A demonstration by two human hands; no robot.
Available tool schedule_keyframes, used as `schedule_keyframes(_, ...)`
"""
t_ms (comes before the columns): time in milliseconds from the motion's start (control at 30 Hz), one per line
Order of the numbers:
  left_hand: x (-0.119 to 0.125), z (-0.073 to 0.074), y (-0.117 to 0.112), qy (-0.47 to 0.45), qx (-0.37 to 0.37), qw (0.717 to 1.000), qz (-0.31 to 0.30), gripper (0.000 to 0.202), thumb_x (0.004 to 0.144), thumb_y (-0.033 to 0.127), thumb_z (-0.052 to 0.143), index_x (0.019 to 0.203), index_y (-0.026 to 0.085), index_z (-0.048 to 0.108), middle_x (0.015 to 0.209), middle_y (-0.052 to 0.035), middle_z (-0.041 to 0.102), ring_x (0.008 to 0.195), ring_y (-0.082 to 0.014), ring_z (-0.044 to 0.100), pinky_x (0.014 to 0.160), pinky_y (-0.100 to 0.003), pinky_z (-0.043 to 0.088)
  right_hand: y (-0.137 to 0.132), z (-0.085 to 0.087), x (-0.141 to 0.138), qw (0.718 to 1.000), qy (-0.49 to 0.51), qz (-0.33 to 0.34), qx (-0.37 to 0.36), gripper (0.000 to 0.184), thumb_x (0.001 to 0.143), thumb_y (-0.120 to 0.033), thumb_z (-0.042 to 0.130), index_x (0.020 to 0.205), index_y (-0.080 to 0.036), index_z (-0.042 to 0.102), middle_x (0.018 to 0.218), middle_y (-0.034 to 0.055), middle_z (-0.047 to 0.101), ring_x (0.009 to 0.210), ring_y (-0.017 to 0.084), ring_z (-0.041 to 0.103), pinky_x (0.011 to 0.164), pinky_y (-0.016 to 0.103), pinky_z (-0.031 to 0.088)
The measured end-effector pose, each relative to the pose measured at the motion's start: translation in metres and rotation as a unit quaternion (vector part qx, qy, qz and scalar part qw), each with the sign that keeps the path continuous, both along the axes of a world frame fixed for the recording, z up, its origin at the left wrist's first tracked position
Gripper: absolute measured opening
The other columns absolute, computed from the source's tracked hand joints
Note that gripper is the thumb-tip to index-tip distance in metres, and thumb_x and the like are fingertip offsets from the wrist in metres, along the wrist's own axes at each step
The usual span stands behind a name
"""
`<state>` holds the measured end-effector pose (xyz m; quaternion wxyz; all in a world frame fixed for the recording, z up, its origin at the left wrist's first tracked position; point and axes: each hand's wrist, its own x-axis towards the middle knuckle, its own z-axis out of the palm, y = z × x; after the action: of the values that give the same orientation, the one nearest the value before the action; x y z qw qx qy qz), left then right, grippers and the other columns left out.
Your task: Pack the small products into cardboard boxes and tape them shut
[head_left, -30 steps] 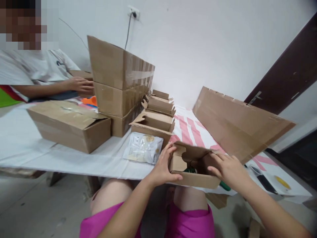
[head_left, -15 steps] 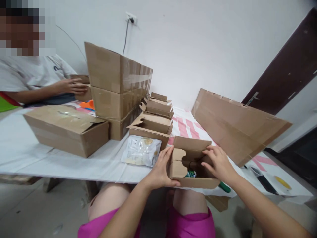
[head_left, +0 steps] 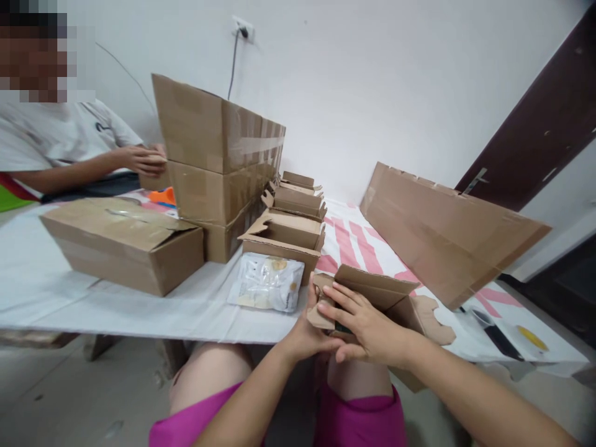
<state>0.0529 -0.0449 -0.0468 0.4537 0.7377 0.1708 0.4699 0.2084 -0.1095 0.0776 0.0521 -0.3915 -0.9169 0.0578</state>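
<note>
A small open cardboard box (head_left: 382,292) sits at the near table edge in front of me. My left hand (head_left: 305,332) grips its left side, thumb up along the folded side flap. My right hand (head_left: 367,326) lies across the box's front and opening, fingers stretched flat toward the left flap, covering what is inside. The right side flap (head_left: 435,320) hangs folded out on the table. A clear plastic packet (head_left: 267,282) with pale contents lies just left of the box.
Several small open boxes (head_left: 286,233) line up behind the packet. Stacked large cartons (head_left: 218,167) and a flat carton (head_left: 121,239) stand at left. A long cardboard sheet (head_left: 447,230) leans at right. Another person's hands (head_left: 142,158) hold a box at far left.
My right hand has moved from the box's right flap across to its front left, covering the opening. The right flap has dropped outward. The green item inside is hidden now.
</note>
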Motion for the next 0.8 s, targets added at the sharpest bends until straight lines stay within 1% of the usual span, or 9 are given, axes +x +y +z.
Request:
schedule_keyframes(100, 0.005, 0.000, 0.001, -0.067, -0.041, 0.997, 0.001, 0.144, 0.060, 0.049, 0.081, 0.139, 0.023, -0.036, 0.148, -0.0187, 0.035, 0.138, -0.0272, 0.036, 0.114, -0.047, 0.028, 0.008, 0.001, 0.010, 0.994, 0.089, -0.015, -0.064, 0.071, 0.087, -0.062, 0.046, 0.145, -0.021, 0.034, 0.154, 0.0125, 0.027, 0.141, 0.028, 0.023, 0.113, 0.048, 0.027)
schedule_keyframes(167, 0.006, 0.002, 0.003, -0.070, -0.054, 0.996, 0.027, 0.149, 0.054, 0.047, 0.085, 0.141, 0.021, -0.034, 0.147, -0.0200, 0.035, 0.137, -0.0292, 0.036, 0.114, -0.048, 0.026, 0.014, -0.002, 0.025, 0.978, 0.152, -0.089, -0.107, 0.063, 0.090, -0.056, 0.046, 0.142, -0.021, 0.038, 0.144, 0.0133, 0.043, 0.127, 0.024, 0.046, 0.104, 0.043, 0.041)
schedule_keyframes(233, 0.007, 0.003, 0.004, -0.058, -0.070, 0.995, 0.045, 0.152, 0.050, 0.046, 0.087, 0.142, 0.021, -0.031, 0.149, -0.0211, 0.032, 0.138, -0.0310, 0.034, 0.115, -0.049, 0.025, 0.020, -0.006, 0.045, 0.960, 0.149, -0.182, -0.149, 0.059, 0.088, -0.052, 0.052, 0.136, -0.019, 0.046, 0.133, 0.0127, 0.054, 0.113, 0.023, 0.057, 0.097, 0.041, 0.046)
schedule_keyframes(333, 0.007, 0.004, 0.003, -0.034, -0.085, 0.994, 0.055, 0.149, 0.048, 0.044, 0.088, 0.146, 0.025, -0.023, 0.151, -0.0196, 0.027, 0.139, -0.0325, 0.031, 0.115, -0.052, 0.021, 0.026, -0.014, 0.071, 0.939, 0.035, -0.254, -0.229, 0.059, 0.078, -0.045, 0.064, 0.129, -0.017, 0.055, 0.132, 0.0125, 0.057, 0.118, 0.027, 0.054, 0.103, 0.043, 0.041)
schedule_keyframes(400, 0.007, 0.003, 0.002, -0.032, -0.077, 0.995, 0.051, 0.147, 0.048, 0.046, 0.088, 0.147, 0.026, -0.019, 0.153, -0.0186, 0.024, 0.140, -0.0332, 0.030, 0.115, -0.052, 0.021, 0.028, -0.019, 0.081, 0.925, -0.017, -0.260, -0.276, 0.061, 0.074, -0.038, 0.067, 0.130, -0.017, 0.055, 0.135, 0.0117, 0.055, 0.122, 0.029, 0.052, 0.105, 0.041, 0.039)
schedule_keyframes(467, 0.007, 0.003, 0.001, -0.037, -0.061, 0.997, 0.033, 0.145, 0.049, 0.050, 0.086, 0.147, 0.026, -0.018, 0.154, -0.0183, 0.020, 0.141, -0.0333, 0.027, 0.115, -0.052, 0.020, 0.027, -0.023, 0.085, 0.917, -0.019, -0.254, -0.309, 0.060, 0.072, -0.032, 0.065, 0.130, -0.019, 0.057, 0.133, 0.0086, 0.058, 0.120, 0.028, 0.054, 0.103, 0.038, 0.041)
schedule_keyframes(567, 0.003, 0.003, 0.001, -0.021, -0.044, 0.999, -0.005, 0.147, 0.049, 0.054, 0.084, 0.146, 0.025, -0.022, 0.157, -0.0184, 0.012, 0.144, -0.0332, 0.016, 0.117, -0.052, 0.014, 0.026, -0.029, 0.084, 0.905, -0.003, -0.261, -0.336, 0.049, 0.070, -0.026, 0.062, 0.118, -0.022, 0.066, 0.122, 0.0042, 0.066, 0.112, 0.026, 0.059, 0.099, 0.035, 0.044)
schedule_keyframes(667, 0.000, 0.000, 0.002, 0.020, -0.047, 0.998, -0.021, 0.151, 0.044, 0.056, 0.086, 0.147, 0.024, -0.020, 0.157, -0.0188, 0.007, 0.145, -0.0344, 0.009, 0.117, -0.052, 0.012, 0.025, -0.032, 0.081, 0.896, -0.027, -0.277, -0.346, 0.041, 0.068, -0.021, 0.061, 0.107, -0.020, 0.072, 0.113, 0.0053, 0.070, 0.104, 0.027, 0.063, 0.094, 0.035, 0.046)
schedule_keyframes(800, -0.001, -0.005, 0.002, 0.032, -0.059, 0.997, -0.022, 0.150, 0.041, 0.052, 0.088, 0.149, 0.023, -0.012, 0.158, -0.0174, 0.006, 0.145, -0.0351, 0.009, 0.118, -0.051, 0.011, 0.026, -0.027, 0.077, 0.906, -0.076, -0.243, -0.339, 0.041, 0.072, -0.020, 0.053, 0.108, -0.018, 0.071, 0.116, 0.0068, 0.069, 0.105, 0.029, 0.063, 0.093, 0.037, 0.045)
